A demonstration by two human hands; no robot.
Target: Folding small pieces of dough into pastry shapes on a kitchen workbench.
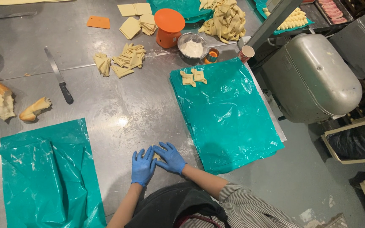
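Blue gloves cover both your hands, and between them sits a small piece of dough [156,156], pressed flat on the steel table [119,114] right at the near edge. Your left hand [143,166] and right hand [170,158] lie over it with fingers spread and resting on it, not clenched; most of the piece is hidden under them, so you cannot tell its shape from here.

The likely trouble is sticking: the table shows only a thin dusting where you work, and the bowl of flour [192,47] stands well apart, past the teal sheet [227,114]. Pressing hard could weld the dough to the steel or tear it when you lift.

The two folded pieces [193,77] sit at the far end of that sheet, so carrying a soft piece across could stretch it or undo a fold. The sheet is loose and wrinkled and could slide or bunch under your sleeve. The knife [58,76] lies to your left, blade bare, well clear for now.
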